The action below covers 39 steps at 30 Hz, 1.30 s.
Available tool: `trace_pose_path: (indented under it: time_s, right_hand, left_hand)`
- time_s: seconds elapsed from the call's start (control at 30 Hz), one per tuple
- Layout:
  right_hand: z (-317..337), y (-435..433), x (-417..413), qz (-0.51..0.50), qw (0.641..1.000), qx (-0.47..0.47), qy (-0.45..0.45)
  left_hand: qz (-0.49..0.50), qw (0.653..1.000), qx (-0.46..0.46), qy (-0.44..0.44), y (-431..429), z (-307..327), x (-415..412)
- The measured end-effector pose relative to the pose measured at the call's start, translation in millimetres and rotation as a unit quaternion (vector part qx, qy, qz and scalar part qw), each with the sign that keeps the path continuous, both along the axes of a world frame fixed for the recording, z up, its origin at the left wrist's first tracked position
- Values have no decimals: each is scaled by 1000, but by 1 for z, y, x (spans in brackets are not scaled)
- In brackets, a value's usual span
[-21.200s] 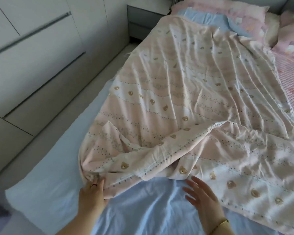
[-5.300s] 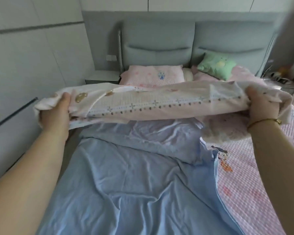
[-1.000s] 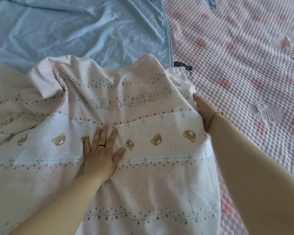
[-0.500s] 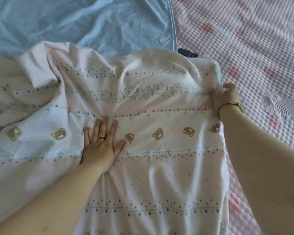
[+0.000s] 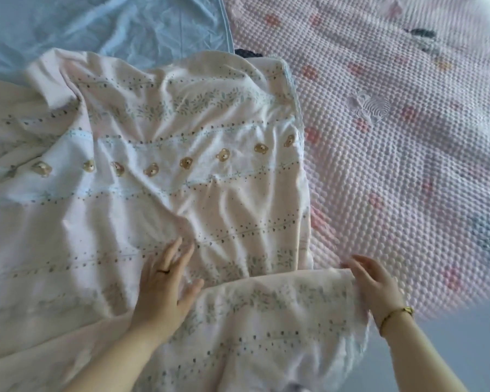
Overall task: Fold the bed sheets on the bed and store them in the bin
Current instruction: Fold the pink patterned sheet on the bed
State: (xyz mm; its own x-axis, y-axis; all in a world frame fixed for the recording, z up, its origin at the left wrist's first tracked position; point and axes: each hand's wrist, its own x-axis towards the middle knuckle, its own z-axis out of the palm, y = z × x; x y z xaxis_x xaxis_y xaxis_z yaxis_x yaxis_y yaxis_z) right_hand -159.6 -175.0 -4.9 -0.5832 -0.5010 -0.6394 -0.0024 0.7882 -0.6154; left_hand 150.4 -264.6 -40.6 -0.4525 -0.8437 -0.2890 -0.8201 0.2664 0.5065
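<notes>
Bear-print sheet lies rumpled, a blue sheet beyond it and a bubbled pink blanket to its right — the left hand presses flat on it, fingers spread, while the right hand touches its near fold's right end — whether pinching cannot be told.

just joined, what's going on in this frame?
A person is folding a bear-print sheet on the bed. The left hand presses flat on it. The right hand is at the right corner of a near flap turned up over the sheet; blur hides whether it grips. The sheet is wrinkled and only partly folded. A blue sheet lies beyond it and a pink quilt to its right. No bin in view.
</notes>
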Motion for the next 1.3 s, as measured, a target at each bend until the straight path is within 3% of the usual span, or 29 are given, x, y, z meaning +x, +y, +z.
trace_pose_path:
  time_s: [0.1, 0.17, 0.3, 0.4, 0.5, 0.53, 0.67, 0.8, 0.9, 0.97, 1.03, 1.1, 1.17, 1.23, 1.3]
  right_hand:
    - [3, 54, 17, -3, 1000, 20, -6]
    - [9, 73, 31, -51, 998, 5, -26]
    - [-1, 89, 40, -170, 978, 5, -121]
    - [-2, 81, 50, -159, 972, 45, -165]
    - [0, 57, 63, -148, 969, 25, -195]
    - [1, 48, 67, -148, 966, 10, -211]
    - [-8, 17, 83, -50, 995, -9, -87]
    - [-15, 3, 87, 62, 997, 39, -15]
    - [-12, -2, 96, 145, 979, 90, 115]
    - [-16, 1, 102, 181, 960, 102, 189]
    - [-17, 5, 106, 196, 950, 97, 221]
    - [-15, 7, 105, 203, 942, 73, 256]
    - [-18, 6, 100, 182, 956, 40, 225]
    - [-19, 5, 96, 93, 993, -2, 76]
    - [-18, 3, 93, 42, 999, -12, -29]
  left_hand:
    - [-116, 986, -40, -115, 47, 4, 7]
    - [-80, 987, 32, -139, 48, 11, 6]
    - [-123, 974, -69, -177, 38, 17, 15]
    - [-70, 967, -25, -242, 43, 18, 29]
    - [-50, 959, -31, -279, 48, 1, 42]
    - [-42, 960, -18, -276, 47, -1, 41]
    - [19, 972, -9, -233, 47, -9, 41]
    - [45, 975, 25, -216, 45, -10, 39]
    - [96, 995, 23, -28, 54, 8, 18]
    - [66, 991, 7, 117, 67, 32, -18]
    - [-2, 988, 18, 155, 79, 44, -56]
    - [-39, 993, 36, 107, 82, 38, -79]
    - [-37, 997, 47, 41, 77, 27, -81]
    - [-40, 998, 57, 11, 73, 23, -74]
    - [-50, 996, 70, -5, 73, 22, -68]
